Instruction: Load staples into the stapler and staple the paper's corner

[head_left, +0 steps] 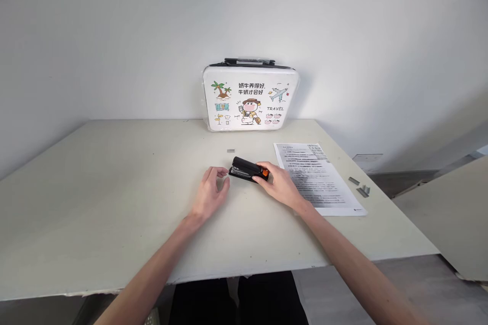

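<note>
A black stapler [246, 168] with an orange part at its back end lies slanted over the middle of the table. My right hand [280, 183] grips its back end, thumb on the near side and fingers on the far side. My left hand [212, 188] is beside the stapler's front end, fingers curled and thumb apart from them, with nothing visible in it. Whether the left fingertips touch the stapler I cannot tell. Just beyond the stapler lies a small grey strip of staples [231, 151].
A white case [229, 73] with cartoon prints and a black handle stands against the wall at the back. To the right lie printed sheets of paper [324, 183], and several staple strips [363, 192] near the table's right edge. The pale table [95, 203] ends close to my legs.
</note>
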`<state>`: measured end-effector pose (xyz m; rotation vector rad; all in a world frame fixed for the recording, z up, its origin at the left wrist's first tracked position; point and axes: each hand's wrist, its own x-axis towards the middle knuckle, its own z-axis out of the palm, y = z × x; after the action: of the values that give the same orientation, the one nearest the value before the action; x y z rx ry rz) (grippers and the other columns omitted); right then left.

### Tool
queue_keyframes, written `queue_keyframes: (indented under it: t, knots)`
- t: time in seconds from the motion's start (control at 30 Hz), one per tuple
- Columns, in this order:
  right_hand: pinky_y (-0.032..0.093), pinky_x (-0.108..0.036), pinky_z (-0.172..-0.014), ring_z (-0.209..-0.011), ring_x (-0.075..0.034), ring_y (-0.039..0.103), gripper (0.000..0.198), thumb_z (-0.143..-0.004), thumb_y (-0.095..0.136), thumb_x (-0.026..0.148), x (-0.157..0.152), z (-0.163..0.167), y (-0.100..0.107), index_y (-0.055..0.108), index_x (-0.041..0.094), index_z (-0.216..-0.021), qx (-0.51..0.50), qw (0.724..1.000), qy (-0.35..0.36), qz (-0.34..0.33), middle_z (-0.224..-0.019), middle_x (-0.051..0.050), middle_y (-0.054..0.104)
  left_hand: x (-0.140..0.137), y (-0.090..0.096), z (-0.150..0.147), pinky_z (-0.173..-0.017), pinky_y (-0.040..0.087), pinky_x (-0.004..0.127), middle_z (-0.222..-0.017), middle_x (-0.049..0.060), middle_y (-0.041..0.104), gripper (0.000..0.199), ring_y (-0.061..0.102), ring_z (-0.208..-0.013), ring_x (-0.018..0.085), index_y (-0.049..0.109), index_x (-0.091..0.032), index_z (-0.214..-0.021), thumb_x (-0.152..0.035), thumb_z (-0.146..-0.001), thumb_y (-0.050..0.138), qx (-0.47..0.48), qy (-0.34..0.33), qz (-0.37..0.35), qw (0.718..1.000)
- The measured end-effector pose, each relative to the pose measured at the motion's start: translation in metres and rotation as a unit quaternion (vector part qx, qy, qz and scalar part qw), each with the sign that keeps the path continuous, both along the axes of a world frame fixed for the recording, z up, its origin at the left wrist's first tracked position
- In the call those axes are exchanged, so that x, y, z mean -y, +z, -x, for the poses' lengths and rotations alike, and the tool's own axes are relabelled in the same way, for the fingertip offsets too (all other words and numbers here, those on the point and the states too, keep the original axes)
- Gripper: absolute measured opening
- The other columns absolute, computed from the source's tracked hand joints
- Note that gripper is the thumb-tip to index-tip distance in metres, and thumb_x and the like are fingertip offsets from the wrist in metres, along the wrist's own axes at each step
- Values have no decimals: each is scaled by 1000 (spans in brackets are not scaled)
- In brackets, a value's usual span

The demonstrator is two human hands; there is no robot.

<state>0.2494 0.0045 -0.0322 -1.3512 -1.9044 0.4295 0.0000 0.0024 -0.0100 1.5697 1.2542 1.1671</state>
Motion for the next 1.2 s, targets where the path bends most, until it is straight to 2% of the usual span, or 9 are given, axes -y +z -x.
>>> queue_keyframes:
  t: [0.13,0.23,0.4,0.47,0.6,0.8,0.93,1.1,1.2]
  knots:
    - [55,-43,-91,-103,-29,72,32,-97,66,42,0,0,0,65,30,-127,-5,1000,1,-3,-118,-5,77,0,-8,1,-108,42,37,-114,8,63,18,56,-121,29,69,-26,-106,-21,-88,73,-4,-31,-22,999]
    - [55,-43,-92,-105,-29,72,32,-96,67,42,0,0,1,65,30,-126,-10,1000,0,2,-118,-6,77,-1,-12,2,-111,41,39,-119,9,62,23,53,-127,30,67,-26,-111,-23,-89,73,-16,-28,-35,999]
    - [54,-42,-94,-106,-27,71,29,-97,66,39,3,3,5,66,30,-125,-25,999,31,12,-120,-5,76,-3,-18,4,-120,31,43,-140,10,57,44,48,-138,30,57,-28,-129,-32,-90,77,-86,-29,-53,994]
    - [54,-41,-95,-107,-26,71,30,-98,65,38,5,5,6,65,30,-126,-30,998,52,17,-121,-5,76,-4,-18,5,-120,31,44,-140,10,60,51,47,-140,32,55,-29,-134,-34,-89,79,-102,-39,-38,993]
    - [54,-40,-97,-110,-26,71,32,-98,65,36,7,6,8,64,28,-128,-42,996,79,30,-122,-5,76,-3,-14,6,-111,40,45,-129,11,65,54,55,-129,35,60,-27,-133,-37,-85,82,-129,-34,-19,991]
    - [55,-39,-96,-108,-25,71,33,-97,65,37,6,6,7,64,27,-129,-45,994,99,27,-119,-5,76,-6,-10,5,-98,49,45,-108,9,68,34,64,-107,33,66,-23,-115,-36,-86,78,-225,-35,-66,971]
    - [54,-41,-103,-117,-26,70,38,-99,64,41,8,4,8,61,28,-135,-41,993,106,20,-130,-6,73,-8,-11,9,-98,52,44,-109,8,70,37,66,-107,30,64,-22,-119,-37,-87,75,-282,-25,-77,956]
    - [55,-48,-105,-134,-30,61,48,-105,50,54,29,-36,12,52,31,-148,13,998,31,56,-150,-8,61,-18,-11,35,-94,55,41,-116,8,71,41,68,-109,29,63,-24,-124,-44,-89,71,-308,15,-68,949]
    - [44,-56,-119,-146,-33,51,53,-106,44,57,52,-83,7,51,31,-152,79,994,-43,62,-157,-9,56,-37,-10,63,-94,55,40,-118,8,73,45,69,-109,29,63,-24,-125,-47,-87,72,-319,54,-66,944]
